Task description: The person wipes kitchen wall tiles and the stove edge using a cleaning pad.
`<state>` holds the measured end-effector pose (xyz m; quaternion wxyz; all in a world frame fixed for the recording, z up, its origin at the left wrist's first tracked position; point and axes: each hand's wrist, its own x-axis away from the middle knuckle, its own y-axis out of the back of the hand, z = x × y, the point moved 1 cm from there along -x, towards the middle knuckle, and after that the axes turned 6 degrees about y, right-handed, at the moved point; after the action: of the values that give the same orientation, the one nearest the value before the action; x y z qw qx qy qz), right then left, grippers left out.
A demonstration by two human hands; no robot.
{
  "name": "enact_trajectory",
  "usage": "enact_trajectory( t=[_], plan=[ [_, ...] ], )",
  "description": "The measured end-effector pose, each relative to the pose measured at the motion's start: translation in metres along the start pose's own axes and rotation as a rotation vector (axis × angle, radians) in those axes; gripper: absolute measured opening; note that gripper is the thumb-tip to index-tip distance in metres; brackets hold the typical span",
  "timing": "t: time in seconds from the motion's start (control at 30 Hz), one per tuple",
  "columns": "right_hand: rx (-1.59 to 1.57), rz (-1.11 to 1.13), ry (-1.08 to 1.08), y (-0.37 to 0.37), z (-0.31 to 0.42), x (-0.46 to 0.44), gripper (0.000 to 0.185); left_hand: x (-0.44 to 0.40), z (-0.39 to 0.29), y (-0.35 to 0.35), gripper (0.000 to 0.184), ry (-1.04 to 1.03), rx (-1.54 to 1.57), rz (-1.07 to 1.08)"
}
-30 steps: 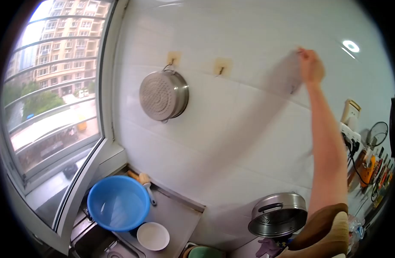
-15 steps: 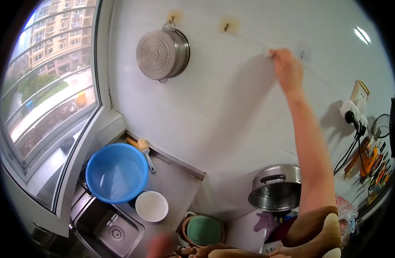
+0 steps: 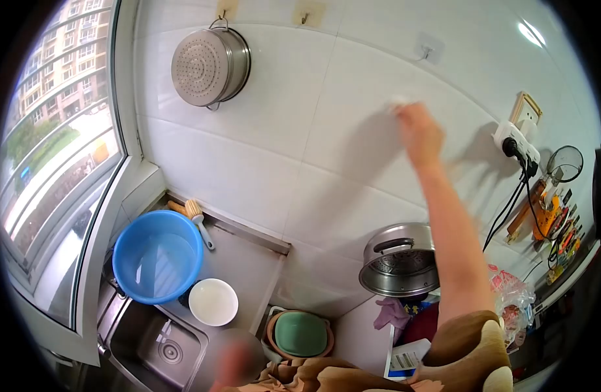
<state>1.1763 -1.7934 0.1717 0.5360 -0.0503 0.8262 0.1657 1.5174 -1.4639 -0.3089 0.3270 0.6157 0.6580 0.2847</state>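
My right hand [image 3: 420,136] is raised against the white tiled wall [image 3: 267,137], its fingers pinched round something small and whitish at the fingertips, too small to name. Up and to the right of it, a clear hook [image 3: 427,51] is fixed on the wall. Low in the view, my left hand [image 3: 233,363] is a blur near the counter edge, and its fingers cannot be made out. A steel steamer pot [image 3: 201,68] hangs on the wall from a hook at the upper left. Another steel steamer [image 3: 400,260] stands below my right forearm.
A blue basin [image 3: 158,256] and a white bowl [image 3: 213,302] sit beside the steel sink [image 3: 158,346]. An open window is at the left. At the right are a power strip [image 3: 517,140] with black cables, a strainer [image 3: 565,163] and several hanging tools.
My right hand has moved down and left along the wall, below the clear hook. My left hand has come into view at the bottom. The view has tilted down.
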Motion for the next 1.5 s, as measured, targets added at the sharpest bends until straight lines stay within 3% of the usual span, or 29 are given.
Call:
enact_trajectory(
  t=[0.07,0.17,0.27,0.37,0.43,0.53,0.6,0.67,0.7,0.83,0.93,1.0,1.03,1.1,1.17,1.2,1.3,1.43,1.5],
  plan=[
    [-0.095,0.217,0.171,-0.013,0.03,0.042,0.008,0.0,0.0,-0.001,0.019,-0.003,-0.01,0.001],
    [-0.069,0.341,0.106,-0.007,0.027,0.038,0.009,0.0,0.0,0.003,0.019,-0.004,-0.033,0.005],
    [-0.059,0.014,-0.05,0.02,-0.003,-0.011,0.01,0.004,0.001,0.004,0.019,0.001,-0.06,0.018],
    [0.01,-0.022,-0.114,0.0,0.006,-0.004,0.01,-0.004,0.0,0.003,0.02,-0.004,-0.075,0.031],
    [0.086,0.28,0.052,-0.029,0.04,0.036,0.011,-0.006,0.002,0.003,0.02,-0.006,-0.088,0.032],
    [-0.14,0.313,0.085,-0.028,0.06,0.055,0.011,-0.001,0.0,0.005,0.02,0.0,-0.096,0.03],
    [-0.125,0.214,0.055,-0.006,0.027,0.048,0.01,0.001,-0.002,0.008,0.02,0.0,-0.102,0.042],
    [-0.085,0.092,-0.163,0.032,-0.004,0.025,0.01,-0.001,-0.002,0.012,0.02,-0.007,-0.111,0.052],
    [-0.082,0.093,-0.163,0.035,-0.012,0.03,0.01,-0.001,-0.003,0.011,0.021,-0.012,-0.117,0.056],
    [-0.175,0.403,0.035,0.022,-0.002,0.097,0.009,-0.004,-0.005,0.011,0.021,-0.053,-0.127,0.076],
    [-0.107,0.496,0.076,0.017,0.014,0.091,0.007,-0.006,-0.008,0.015,0.021,-0.082,-0.141,0.081],
    [-0.162,0.161,-0.024,0.033,-0.011,0.065,0.005,-0.008,-0.018,0.021,0.021,-0.089,-0.2,0.086],
    [-0.03,0.131,-0.159,0.048,-0.021,0.051,0.004,-0.009,-0.023,0.024,0.021,-0.092,-0.229,0.088],
    [0.027,0.141,-0.236,0.059,-0.028,0.05,0.006,-0.01,-0.015,0.016,0.02,-0.077,-0.202,0.081],
    [-0.15,0.225,-0.058,0.036,-0.015,0.09,0.008,-0.007,-0.007,0.007,0.02,-0.067,-0.176,0.063],
    [-0.146,0.371,0.077,0.022,-0.006,0.114,0.008,-0.007,-0.002,0.003,0.019,-0.068,-0.169,0.051],
    [-0.143,0.364,0.047,0.013,0.013,0.094,0.007,-0.005,0.019,-0.023,0.018,-0.096,-0.17,-0.013],
    [-0.001,-0.109,-0.113,0.021,-0.025,-0.027,0.006,-0.011,0.008,-0.013,0.017,-0.079,-0.173,0.01],
    [0.001,-0.154,-0.119,0.006,-0.023,-0.05,0.006,-0.012,0.004,-0.011,0.016,-0.062,-0.175,0.011]
  ],
)
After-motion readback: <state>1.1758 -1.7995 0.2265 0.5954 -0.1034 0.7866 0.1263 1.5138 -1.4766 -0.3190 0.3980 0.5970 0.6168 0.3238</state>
